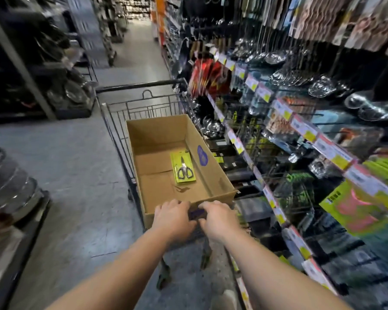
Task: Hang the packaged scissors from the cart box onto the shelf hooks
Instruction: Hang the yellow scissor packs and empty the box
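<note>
My left hand [174, 217] and right hand [215, 220] sat side by side low in the middle of the frame, both at the near end of the box [217, 175]. The fingers [179, 205] of each hand were curled and clenched over that near edge, knuckles up, with a purple strip showing in the gap between the two hands. Whether they closed on the cardboard alone or on a cart handle behind it, I could not tell.

The box was open-topped brown cardboard, riding lengthwise in the wire cart [114, 130] at the centre of the frame. One pack of scissors [183, 167] lay flat on the box floor, toward the right wall and about midway along it, well apart from my hands. Its card was yellow-green, and the scissors on it had dark handles pointing toward me. A purple oval mark showed on the inside of the right wall just beside the pack.

The cart stood close along the shelf [305, 133], which filled the right side of the frame, blurred. Ladles [276, 57] and other steel utensils hung in the upper right, price tags ran along the shelf edges, and yellow-green packs [354, 209] hung at the lower right. The floor [76, 175] was grey, running up the aisle toward the top centre. Stacked steel bowls [7, 186] stood at the left edge.
</note>
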Tool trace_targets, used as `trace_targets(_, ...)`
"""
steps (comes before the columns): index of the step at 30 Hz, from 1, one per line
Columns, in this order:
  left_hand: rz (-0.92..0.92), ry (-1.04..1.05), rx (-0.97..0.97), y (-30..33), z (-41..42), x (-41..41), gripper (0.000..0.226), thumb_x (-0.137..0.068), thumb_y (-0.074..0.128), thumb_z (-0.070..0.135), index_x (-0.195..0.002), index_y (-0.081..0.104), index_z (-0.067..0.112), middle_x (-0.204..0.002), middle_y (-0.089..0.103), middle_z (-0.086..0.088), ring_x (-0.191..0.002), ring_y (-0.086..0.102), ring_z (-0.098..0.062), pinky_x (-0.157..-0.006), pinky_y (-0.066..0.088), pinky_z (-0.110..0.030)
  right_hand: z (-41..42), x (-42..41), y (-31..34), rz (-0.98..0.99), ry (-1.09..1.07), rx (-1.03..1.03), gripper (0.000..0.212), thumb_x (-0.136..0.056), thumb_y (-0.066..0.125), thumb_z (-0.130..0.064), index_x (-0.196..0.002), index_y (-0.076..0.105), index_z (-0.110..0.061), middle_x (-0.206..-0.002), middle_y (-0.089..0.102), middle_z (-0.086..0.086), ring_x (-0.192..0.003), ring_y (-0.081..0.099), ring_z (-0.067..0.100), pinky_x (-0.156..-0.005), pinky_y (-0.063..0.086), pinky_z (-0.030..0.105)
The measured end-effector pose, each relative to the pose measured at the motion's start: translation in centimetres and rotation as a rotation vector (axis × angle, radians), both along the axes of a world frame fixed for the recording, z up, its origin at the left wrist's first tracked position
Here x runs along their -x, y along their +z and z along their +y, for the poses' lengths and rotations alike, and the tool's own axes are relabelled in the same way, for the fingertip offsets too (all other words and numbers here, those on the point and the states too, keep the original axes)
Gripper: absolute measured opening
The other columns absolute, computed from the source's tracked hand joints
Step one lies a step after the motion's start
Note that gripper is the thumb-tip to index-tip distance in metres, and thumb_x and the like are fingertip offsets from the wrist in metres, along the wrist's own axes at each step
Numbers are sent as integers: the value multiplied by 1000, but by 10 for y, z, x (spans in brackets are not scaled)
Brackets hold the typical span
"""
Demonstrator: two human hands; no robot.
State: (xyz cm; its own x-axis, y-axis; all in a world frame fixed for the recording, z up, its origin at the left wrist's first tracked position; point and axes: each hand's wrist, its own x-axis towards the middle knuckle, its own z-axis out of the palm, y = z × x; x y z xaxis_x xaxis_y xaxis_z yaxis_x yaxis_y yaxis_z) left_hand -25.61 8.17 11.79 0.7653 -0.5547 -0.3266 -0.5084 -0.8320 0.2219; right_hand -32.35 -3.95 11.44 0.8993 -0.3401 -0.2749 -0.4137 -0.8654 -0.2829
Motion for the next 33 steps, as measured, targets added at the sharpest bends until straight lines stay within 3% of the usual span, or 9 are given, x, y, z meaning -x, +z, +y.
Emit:
trace_targets(4, -3, 63, 17, -3, -46, -28, 58, -89, 53, 52, -142, 43, 32, -139, 49, -3, -130, 44, -27, -108, 32, -43, -52, -36, 2, 5, 57, 1, 42, -92, 56, -37, -134, 54, -32, -132, 55, 5, -124, 50, 29, -101, 41, 35)
trace_targets(13, -23, 210, -4, -3, -136, -90, 57, -88, 52, 54, -140, 44, 32, -139, 51, -3, -129, 47, -26, -109, 34, -42, -155, -116, 12, 5, 131, -26, 44, -94, 57, -38, -137, 50, -32, -136, 53, 4, -128, 47, 27, -104, 40, 38)
trace_targets(19, 8, 297, -13, -14, -152, -119, 58, -89, 52, 53, -143, 41, 33, -140, 51, -2, -129, 47, -24, -109, 34, -43, -172, -152, -1, 17, 175, -89, 45, -93, 59, -37, -137, 50, -29, -136, 53, 3, -125, 50, 27, -105, 41, 45)
trace_targets(33, 106, 348, -47, -69, -151, -231, 59, -85, 59, 55, -137, 48, 30, -133, 55, -1, -123, 51, -24, -102, 37, -40, -177, -250, -58, 168, 132, -155, 48, -93, 59, -34, -138, 47, -29, -137, 53, 5, -124, 52, 27, -100, 46, 38)
